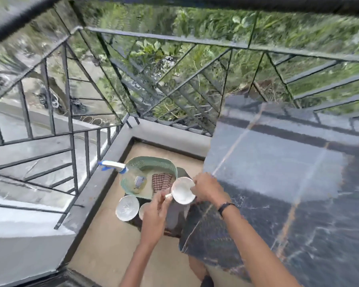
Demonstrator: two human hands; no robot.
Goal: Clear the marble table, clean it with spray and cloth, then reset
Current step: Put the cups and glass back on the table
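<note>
Both hands held a white cup (183,190) over the low stool (175,216) beside the marble table (288,183): left hand (153,212) pinched its handle, right hand (205,188) gripped its rim. I judged clearing nearly finished; next, setting it beside the plate (127,208), then reaching for the spray bottle (131,179) and cloth (162,181).

Both forearms are bare, with no sleeves to be seen on them. On the wrist of the right hand (205,188) there is a thin dark band (226,208). The left hand (153,214) wears no ring or band.
</note>
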